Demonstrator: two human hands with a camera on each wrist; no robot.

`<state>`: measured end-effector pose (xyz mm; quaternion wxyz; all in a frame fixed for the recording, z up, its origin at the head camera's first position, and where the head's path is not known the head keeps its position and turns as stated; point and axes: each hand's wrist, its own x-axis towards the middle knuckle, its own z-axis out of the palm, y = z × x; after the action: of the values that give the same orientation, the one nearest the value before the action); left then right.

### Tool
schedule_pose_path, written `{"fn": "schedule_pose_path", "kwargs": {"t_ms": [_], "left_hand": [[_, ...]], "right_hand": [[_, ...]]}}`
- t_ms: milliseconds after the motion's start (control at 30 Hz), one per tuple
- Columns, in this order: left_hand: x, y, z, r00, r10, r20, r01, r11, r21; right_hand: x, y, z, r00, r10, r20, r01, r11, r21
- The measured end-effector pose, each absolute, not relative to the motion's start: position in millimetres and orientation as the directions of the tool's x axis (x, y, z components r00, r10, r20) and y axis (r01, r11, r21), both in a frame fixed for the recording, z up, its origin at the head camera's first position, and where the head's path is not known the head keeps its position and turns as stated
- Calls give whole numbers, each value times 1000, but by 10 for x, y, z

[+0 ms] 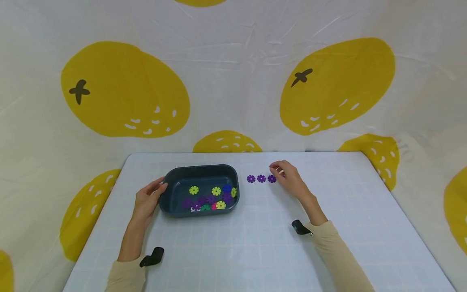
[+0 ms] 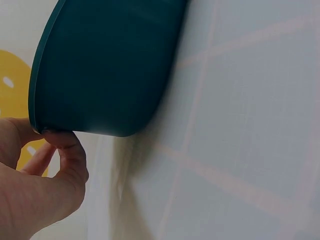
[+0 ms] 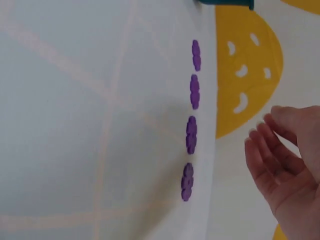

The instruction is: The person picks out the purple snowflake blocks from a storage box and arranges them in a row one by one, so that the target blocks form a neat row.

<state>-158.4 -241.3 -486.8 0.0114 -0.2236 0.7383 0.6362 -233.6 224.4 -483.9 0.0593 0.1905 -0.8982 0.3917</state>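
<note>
My left hand [image 1: 145,201] pinches the left end of a dark teal plastic tray [image 1: 198,215] at its rim, thumb on the near side; the left wrist view shows the fingers at the tray's edge [image 2: 95,75]. Inside lie several notched flower-shaped discs: yellow-green ones [image 1: 193,190], purple ones [image 1: 211,199], a blue one [image 1: 227,188], with bits of green and pink. To the right of the tray, several purple discs [image 1: 261,179] form a row on the table. Above the row's right end hovers my right hand [image 1: 290,181], fingers loosely bent, nothing between them in the right wrist view.
A pale table [image 1: 233,251] with faint grid lines bears everything. Behind it hangs a white cloth [image 1: 233,81] printed with large yellow fruit shapes. Black wrist cameras [image 1: 156,255] sit on both beige sleeves [image 1: 337,251].
</note>
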Motion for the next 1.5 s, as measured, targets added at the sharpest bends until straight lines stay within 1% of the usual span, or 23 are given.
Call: {"fn": "schedule_pose_path", "kwargs": {"t_ms": [367, 600, 1033, 1300, 1500], "left_hand": [[-1584, -2410, -4859, -895, -326, -305, -349, 83, 934], [-1556, -2417, -4851, -900, -315, -302, -342, 79, 936], [-1552, -2436, -4843, -897, -319, -308, -351, 87, 932], [-1573, -2401, -4839, -906, -306, -292, -330, 78, 941], [-1579, -2402, -4834, -906, -305, -295, -333, 80, 940]], "right_hand": [[-2275, 2015, -4702, -870, -374, 320, -488, 569, -662], [-2222, 1817, -4657, -862, -414, 292, -491, 540, -683], [-2180, 1486, -4524, -823, -480, 304, -533, 467, -706], [-2158, 1315, -4471, -769, -531, 356, -602, 416, -682], [-2161, 1198, -4489, -739, -564, 369, -634, 397, -663]]}}
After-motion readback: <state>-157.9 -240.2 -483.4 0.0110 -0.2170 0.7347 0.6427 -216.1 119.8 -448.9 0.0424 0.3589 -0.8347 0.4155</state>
